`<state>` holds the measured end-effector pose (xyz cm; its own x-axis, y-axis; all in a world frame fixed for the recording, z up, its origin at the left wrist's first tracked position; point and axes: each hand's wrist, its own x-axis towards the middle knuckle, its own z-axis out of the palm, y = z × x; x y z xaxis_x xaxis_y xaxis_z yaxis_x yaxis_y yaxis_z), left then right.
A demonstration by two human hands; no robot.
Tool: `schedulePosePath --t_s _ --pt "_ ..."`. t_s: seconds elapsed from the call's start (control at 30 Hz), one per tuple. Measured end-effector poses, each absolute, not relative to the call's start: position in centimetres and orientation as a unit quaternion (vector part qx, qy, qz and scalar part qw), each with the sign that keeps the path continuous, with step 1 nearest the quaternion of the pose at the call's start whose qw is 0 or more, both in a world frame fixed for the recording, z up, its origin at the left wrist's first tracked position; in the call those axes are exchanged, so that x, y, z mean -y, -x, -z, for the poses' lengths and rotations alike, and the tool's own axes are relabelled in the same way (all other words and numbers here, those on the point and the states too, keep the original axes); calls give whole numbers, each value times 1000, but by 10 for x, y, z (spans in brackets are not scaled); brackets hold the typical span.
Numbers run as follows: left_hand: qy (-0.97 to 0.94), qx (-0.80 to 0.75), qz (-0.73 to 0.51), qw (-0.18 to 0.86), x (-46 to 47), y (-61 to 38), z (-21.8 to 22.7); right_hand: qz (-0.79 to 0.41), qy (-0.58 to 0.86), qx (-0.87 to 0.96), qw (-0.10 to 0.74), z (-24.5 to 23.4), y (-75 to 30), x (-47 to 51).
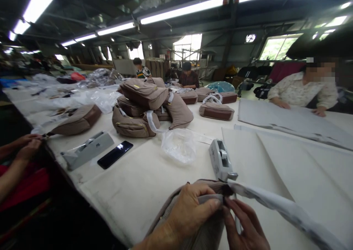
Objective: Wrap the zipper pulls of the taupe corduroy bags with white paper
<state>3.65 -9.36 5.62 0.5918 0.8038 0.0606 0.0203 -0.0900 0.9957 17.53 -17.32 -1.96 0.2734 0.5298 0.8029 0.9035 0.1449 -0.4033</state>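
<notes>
"Two hands at the bottom of the view: what is each doing?"

"The left hand point(190, 213) is closed on the rim of a taupe fabric bag point(206, 239), thumb pressed down. The right hand point(244, 226) pinches a strip of printed white paper point(284, 207) at the bag's mouth."

"How would they handle?"

"The bag looks light and soft, so it would sag unless held by the rim. The paper looks thin and easily creased, so I'd hold it near the end."

"And the tabletop point(138, 206)?"

"From the left: a grey tape dispenser point(86, 150), a black smartphone point(114, 154), a heap of similar bags point(140, 110), a crumpled clear plastic bag point(179, 145), a second dispenser point(220, 159), and large pale paper sheets point(275, 161)."

"The room?"

"A long workshop under fluorescent tube lights point(182, 10). At right, a co-worker point(302, 91) rests both hands on a grey sheet point(292, 121)."
</notes>
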Motion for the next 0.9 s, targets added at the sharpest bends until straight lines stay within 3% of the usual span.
schedulePosePath --t_s 0.27,0.47,0.53,0.73,0.9 --pt "-660 -319 -336 591 95 -45 -51 104 598 613 505 -9 -184 166" --pt "-698 -257 -384 547 97 -50 -46 -10 561 734 383 -34 -203 162" --pt "-709 -252 -391 530 97 -50 -45 -33 555 737 386 -41 -206 160" --pt "-658 -290 -334 609 94 -41 -41 -17 535 721 440 -45 -208 155" --pt "-656 -320 -334 597 91 -39 -38 6 537 727 427 -37 -213 157"
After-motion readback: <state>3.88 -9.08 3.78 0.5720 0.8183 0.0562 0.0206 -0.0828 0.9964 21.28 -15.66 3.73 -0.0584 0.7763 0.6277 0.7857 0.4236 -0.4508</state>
